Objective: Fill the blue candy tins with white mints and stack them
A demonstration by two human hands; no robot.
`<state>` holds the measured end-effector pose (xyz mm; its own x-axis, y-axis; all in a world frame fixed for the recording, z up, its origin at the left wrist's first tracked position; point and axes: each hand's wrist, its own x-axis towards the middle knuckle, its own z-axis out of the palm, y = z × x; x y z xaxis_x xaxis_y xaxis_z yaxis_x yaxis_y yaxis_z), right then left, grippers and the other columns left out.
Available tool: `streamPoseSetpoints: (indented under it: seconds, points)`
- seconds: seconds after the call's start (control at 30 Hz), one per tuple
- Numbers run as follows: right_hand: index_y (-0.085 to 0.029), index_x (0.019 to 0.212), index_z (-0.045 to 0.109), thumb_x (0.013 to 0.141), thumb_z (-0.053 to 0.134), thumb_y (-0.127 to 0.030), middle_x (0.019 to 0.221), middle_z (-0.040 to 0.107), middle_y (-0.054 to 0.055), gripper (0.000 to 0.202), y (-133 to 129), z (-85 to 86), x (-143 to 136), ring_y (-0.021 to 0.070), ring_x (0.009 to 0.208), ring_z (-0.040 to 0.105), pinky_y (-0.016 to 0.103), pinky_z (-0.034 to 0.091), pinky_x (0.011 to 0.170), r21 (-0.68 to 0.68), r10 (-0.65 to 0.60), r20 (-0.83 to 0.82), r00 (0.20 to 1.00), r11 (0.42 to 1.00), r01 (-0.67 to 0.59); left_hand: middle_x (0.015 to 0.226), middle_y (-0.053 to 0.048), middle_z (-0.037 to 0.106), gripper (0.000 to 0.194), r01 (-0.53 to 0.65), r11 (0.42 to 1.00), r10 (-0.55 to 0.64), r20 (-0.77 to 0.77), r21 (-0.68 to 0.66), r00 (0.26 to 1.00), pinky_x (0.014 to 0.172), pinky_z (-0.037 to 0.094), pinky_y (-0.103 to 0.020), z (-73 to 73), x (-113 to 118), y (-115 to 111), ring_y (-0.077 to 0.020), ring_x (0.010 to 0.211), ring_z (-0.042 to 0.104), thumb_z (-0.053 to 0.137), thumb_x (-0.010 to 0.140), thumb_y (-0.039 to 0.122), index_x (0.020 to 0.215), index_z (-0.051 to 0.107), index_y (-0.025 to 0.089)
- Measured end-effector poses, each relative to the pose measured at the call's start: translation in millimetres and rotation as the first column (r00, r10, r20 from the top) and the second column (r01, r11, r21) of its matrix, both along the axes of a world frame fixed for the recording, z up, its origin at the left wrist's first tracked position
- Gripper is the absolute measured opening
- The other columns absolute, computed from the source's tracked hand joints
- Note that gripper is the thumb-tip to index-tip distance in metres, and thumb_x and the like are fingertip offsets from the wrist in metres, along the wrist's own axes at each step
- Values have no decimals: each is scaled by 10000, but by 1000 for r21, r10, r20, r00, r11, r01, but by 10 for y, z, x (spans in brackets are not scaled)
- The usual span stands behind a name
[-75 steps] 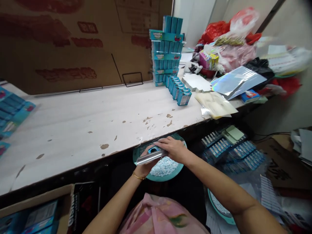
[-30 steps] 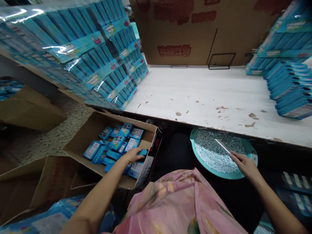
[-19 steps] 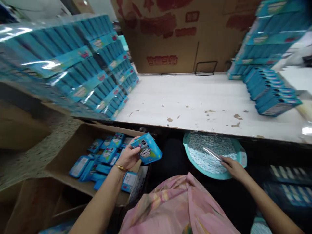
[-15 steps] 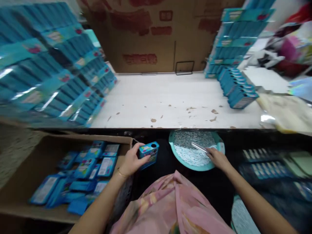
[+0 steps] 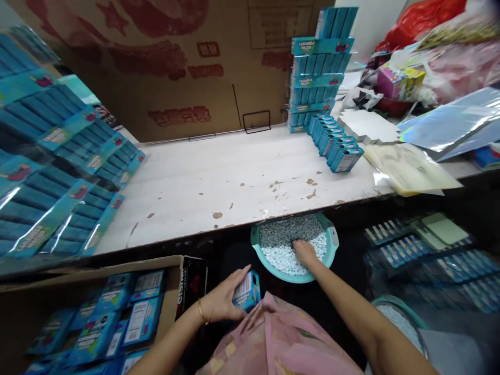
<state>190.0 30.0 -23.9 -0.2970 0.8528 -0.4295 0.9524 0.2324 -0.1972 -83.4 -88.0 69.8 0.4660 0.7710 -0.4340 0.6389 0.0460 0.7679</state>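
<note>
My left hand [image 5: 226, 299] is wrapped round a small blue printed box [image 5: 247, 291], held low in front of my lap. A dark gap shows at the box's upper end. My right hand [image 5: 305, 252] reaches into a turquoise basin [image 5: 335, 245] full of small white pellets [image 5: 283, 255]. Its fingers are closed and dip into the pellets. The narrow metal scoop it held is now hidden, apart from perhaps a dark bit at the fingertips. By my left arm, a cardboard carton [image 5: 172, 291] holds several more blue boxes [image 5: 141, 320].
A worn white tabletop [image 5: 187, 182] lies ahead, backed by a large cardboard sheet [image 5: 156, 67]. Wrapped blue packs [image 5: 58, 156] are stacked at left, others [image 5: 316, 86] at right beside a row of boxes [image 5: 336, 146]. A second pellet basin [image 5: 402, 312] stands low at right.
My right hand has pushed down into the pellets, and the metal scoop has gone from sight. My left hand has turned and brought the blue box closer to my lap. The view has swung right.
</note>
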Motion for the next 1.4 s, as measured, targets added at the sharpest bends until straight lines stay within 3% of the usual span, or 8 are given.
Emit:
streamPoseSetpoints:
  seconds: [0.17, 0.27, 0.53, 0.73, 0.87, 1.03, 1.2, 1.4]
  points:
    - [-190, 995, 584, 801, 440, -259, 1005, 614, 62, 251, 59, -148, -18, 179, 947, 541, 242, 380, 759, -49, -89, -154, 984, 995, 83, 1254, -124, 389, 816, -340, 939, 310, 309, 47, 899, 974, 317, -413, 11, 90, 154, -251, 1145, 408, 653, 593, 322, 1270, 216, 191]
    - [-199, 1052, 565, 800, 452, -249, 1051, 597, 28, 280, 87, -59, 117, 146, 965, 528, 212, 380, 784, -51, -79, -267, 961, 996, 68, 1234, -122, 402, 827, -434, 891, 365, 361, 132, 858, 966, 328, -415, -54, 252, 313, -241, 1120, 432, 667, 583, 301, 1260, 206, 188]
    - [-168, 1056, 588, 742, 504, -196, 991, 621, 59, 326, 144, 883, 495, 175, 911, 552, 274, 400, 800, 26, 24, -593, 805, 1000, -11, 1222, -118, 390, 827, -361, 782, 286, 222, 508, 932, 986, 295, -433, -360, 647, 794, -260, 1147, 385, 658, 546, 254, 1256, 243, 165]
    - [-243, 1033, 590, 735, 516, -285, 929, 649, 34, 309, 200, 1589, 402, 191, 879, 575, 277, 414, 748, 107, 147, -187, 971, 986, -129, 1230, -124, 380, 802, -229, 720, 176, 147, 655, 973, 967, 307, -438, -482, 903, 928, -268, 1148, 370, 638, 558, 253, 1252, 246, 162]
    - [-217, 965, 614, 758, 461, -284, 927, 640, 85, 266, 173, 1783, 140, 220, 856, 584, 314, 424, 713, 142, 252, 96, 963, 954, -264, 1223, -132, 390, 777, -182, 696, 171, 86, 694, 981, 969, 271, -480, -489, 1027, 897, -283, 1153, 363, 619, 572, 242, 1247, 243, 161]
    - [-146, 900, 609, 756, 406, -150, 874, 629, 127, 249, 101, 1940, -41, 221, 839, 581, 308, 421, 693, 170, 338, 191, 921, 913, -371, 1207, -128, 403, 759, -187, 674, 178, 89, 715, 980, 972, 261, -486, -504, 1076, 878, -278, 1139, 378, 616, 574, 236, 1234, 250, 162]
    - [-205, 997, 542, 788, 421, -206, 963, 606, 83, 241, 127, 1649, 400, 195, 894, 556, 292, 391, 742, 196, 286, 163, 944, 929, -315, 1195, -106, 403, 765, -317, 690, 265, 180, 650, 947, 950, 333, -430, -493, 858, 813, -257, 1115, 405, 628, 572, 250, 1233, 249, 181]
    - [-165, 1001, 551, 796, 388, -132, 996, 607, 119, 264, 62, 545, 389, 213, 962, 535, 322, 361, 798, -19, 13, 61, 998, 1000, -12, 1196, -94, 402, 788, -489, 707, 423, 249, 511, 872, 949, 346, -422, -499, 623, 706, -243, 1098, 430, 646, 580, 306, 1241, 230, 195]
